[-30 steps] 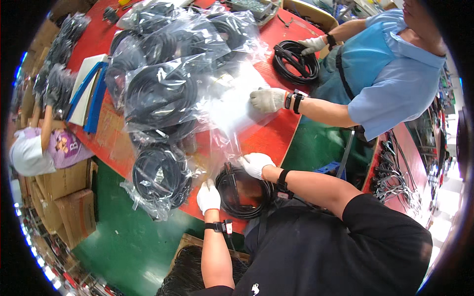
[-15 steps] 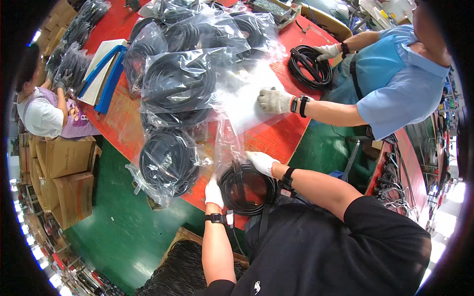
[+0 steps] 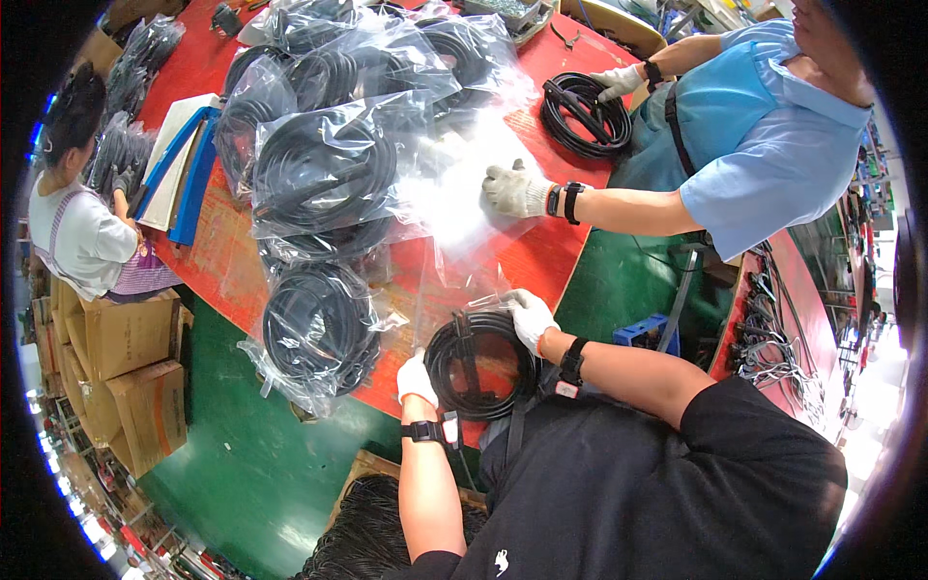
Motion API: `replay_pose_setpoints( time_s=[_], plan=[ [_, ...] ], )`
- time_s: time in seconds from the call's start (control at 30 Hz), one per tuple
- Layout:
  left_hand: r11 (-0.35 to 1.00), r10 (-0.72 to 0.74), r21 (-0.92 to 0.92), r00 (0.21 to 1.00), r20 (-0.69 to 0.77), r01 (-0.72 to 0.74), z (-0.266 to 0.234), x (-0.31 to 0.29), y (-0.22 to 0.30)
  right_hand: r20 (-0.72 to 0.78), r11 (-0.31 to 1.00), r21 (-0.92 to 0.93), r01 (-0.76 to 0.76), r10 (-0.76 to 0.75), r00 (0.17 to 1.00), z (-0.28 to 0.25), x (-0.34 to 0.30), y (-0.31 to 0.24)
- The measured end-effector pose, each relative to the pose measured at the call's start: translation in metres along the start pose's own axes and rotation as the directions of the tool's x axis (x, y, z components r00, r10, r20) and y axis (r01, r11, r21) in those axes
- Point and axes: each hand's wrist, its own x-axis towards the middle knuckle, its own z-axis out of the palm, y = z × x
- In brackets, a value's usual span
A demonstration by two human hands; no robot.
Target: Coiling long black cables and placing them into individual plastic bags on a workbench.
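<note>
A coil of black cable lies at the near edge of the red table, with a bundled strip across its middle. A clear plastic bag reaches over its far side. My white-gloved left hand is closed at the left side of the coil, on the bag's edge. On the upper right of the coil, my white-gloved right hand grips the bag's other edge. The fingertips of both hands are partly hidden. Just left lies a bagged cable coil.
Several bagged coils cover the red table. Across from me, a co-worker's gloved hand rests on clear bags, the other on a bare black coil. Another person stands far left, near cardboard boxes. A blue-and-white stand is beside them.
My right hand has shifted slightly right and the bag's near end has spread wider over the coil. The view has moved a little. The co-worker's hands stay in place.
</note>
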Motion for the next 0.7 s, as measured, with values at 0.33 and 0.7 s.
replay_pose_setpoints(
  time_s=[0.33,0.7],
  plan=[
    [0.78,-0.269,-0.62,0.85,-0.454,-0.085,-0.009,-0.001,0.056,-0.207,0.977,-0.209,-0.044,-0.001,0.978,0.016,-0.014,-0.031],
    [0.941,-0.307,0.17,0.949,0.07,0.291,-0.076,0.024,0.125,-0.193,0.907,-0.401,-0.126,0.051,0.98,0.022,-0.019,-0.048]
  ],
)
